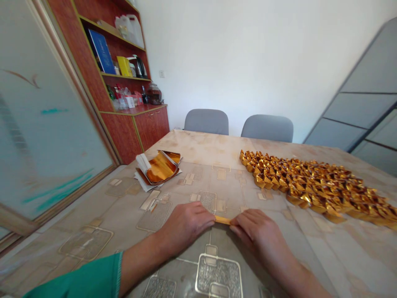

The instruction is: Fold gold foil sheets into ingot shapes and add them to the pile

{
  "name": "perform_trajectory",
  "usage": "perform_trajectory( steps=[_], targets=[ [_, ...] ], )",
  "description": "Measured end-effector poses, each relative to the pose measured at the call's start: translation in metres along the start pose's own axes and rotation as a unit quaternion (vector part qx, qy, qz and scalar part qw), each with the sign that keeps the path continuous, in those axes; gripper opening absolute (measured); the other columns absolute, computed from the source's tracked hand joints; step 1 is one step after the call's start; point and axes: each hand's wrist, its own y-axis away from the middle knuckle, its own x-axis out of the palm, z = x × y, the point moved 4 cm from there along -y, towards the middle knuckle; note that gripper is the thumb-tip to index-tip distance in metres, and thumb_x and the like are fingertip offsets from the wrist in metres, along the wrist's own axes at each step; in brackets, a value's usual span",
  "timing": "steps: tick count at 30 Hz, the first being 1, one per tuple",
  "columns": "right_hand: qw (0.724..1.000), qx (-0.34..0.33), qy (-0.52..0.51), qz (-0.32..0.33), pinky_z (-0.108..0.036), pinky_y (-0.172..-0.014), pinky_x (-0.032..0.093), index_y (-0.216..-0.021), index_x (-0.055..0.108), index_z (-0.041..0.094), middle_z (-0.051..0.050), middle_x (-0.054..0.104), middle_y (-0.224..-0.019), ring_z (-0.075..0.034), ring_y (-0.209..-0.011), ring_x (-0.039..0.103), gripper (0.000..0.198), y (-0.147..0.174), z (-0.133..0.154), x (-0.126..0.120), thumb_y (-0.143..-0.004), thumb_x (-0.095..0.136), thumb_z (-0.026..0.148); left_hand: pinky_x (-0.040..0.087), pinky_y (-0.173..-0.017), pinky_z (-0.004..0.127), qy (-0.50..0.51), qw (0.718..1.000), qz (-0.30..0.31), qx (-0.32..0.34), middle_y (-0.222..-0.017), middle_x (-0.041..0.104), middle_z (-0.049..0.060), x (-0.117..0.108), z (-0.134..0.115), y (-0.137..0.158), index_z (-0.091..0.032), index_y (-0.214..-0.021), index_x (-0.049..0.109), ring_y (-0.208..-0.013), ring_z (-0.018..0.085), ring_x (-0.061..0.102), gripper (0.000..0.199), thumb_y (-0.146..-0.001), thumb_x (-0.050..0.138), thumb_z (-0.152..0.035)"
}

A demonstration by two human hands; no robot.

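Between my two hands, just above the patterned tablecloth, is a narrow folded strip of gold foil paper [222, 220]. My left hand [190, 223] is closed on its left end, with the thumb and fingers pressed together. On the right end, my right hand [257, 227] pinches it in the same way. The fingers cover both ends of the strip, so only its middle shows. Beyond my left hand lies a stack of gold foil paper sheets [161, 167] with white backing, curled at the edges. Rows of folded gold paper pieces [297, 178] spread over the right side.
The table [204, 145] carries a clear patterned cover. Two grey chairs [206, 121] stand at its far edge, before a white wall. A red-brown cabinet [133, 128] with a kettle [140, 67] and bottles is at the back left, beside a frosted glass door [52, 111].
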Motion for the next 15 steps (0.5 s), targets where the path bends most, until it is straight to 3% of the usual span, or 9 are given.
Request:
perform_trajectory(
  steps=[4,8,11,15],
  targets=[
    [0.987,0.06,-0.147,-0.005,-0.026,-0.062,0.049,-0.08,0.069,0.021,-0.001,0.072,-0.074,-0.016,-0.067,0.066,0.024,-0.006,-0.018,-0.015,-0.096,0.053,0.029,0.044,-0.059,0.025,0.031,0.998,-0.039,-0.026,-0.072,0.067,0.002,-0.011,0.01,0.001,-0.018,-0.092,0.071,-0.067,0.015,0.06,0.035,-0.103,0.039,-0.028],
    [0.962,0.125,-0.243,-0.003,-0.027,-0.058,0.049,-0.073,0.069,0.02,-0.001,0.071,-0.068,-0.017,-0.063,0.065,0.029,-0.008,-0.04,-0.024,-0.092,0.056,0.038,0.049,-0.062,0.024,0.109,0.991,-0.032,-0.067,-0.081,0.075,0.001,-0.017,0.016,0.002,-0.02,-0.098,0.072,-0.069,0.014,0.067,0.028,-0.101,0.046,-0.028],
    [0.953,0.162,-0.252,-0.036,-0.027,-0.058,0.049,-0.067,0.066,0.019,-0.001,0.066,-0.064,-0.018,-0.062,0.063,0.034,-0.005,-0.063,-0.034,-0.089,0.059,0.045,0.051,-0.065,0.024,0.135,0.984,-0.039,-0.11,-0.084,0.076,0.001,-0.021,0.023,0.005,-0.019,-0.094,0.072,-0.072,0.014,0.07,0.026,-0.1,0.048,-0.026],
    [0.958,0.168,-0.184,-0.143,-0.03,-0.062,0.051,-0.078,0.064,0.019,-0.003,0.066,-0.072,-0.019,-0.067,0.063,0.029,-0.002,-0.069,-0.051,-0.093,0.055,0.043,0.053,-0.067,0.026,0.069,0.985,-0.126,-0.097,-0.087,0.077,0.004,-0.027,0.024,0.006,-0.017,-0.096,0.072,-0.075,0.016,0.071,0.027,-0.1,0.047,-0.024]
  ],
)
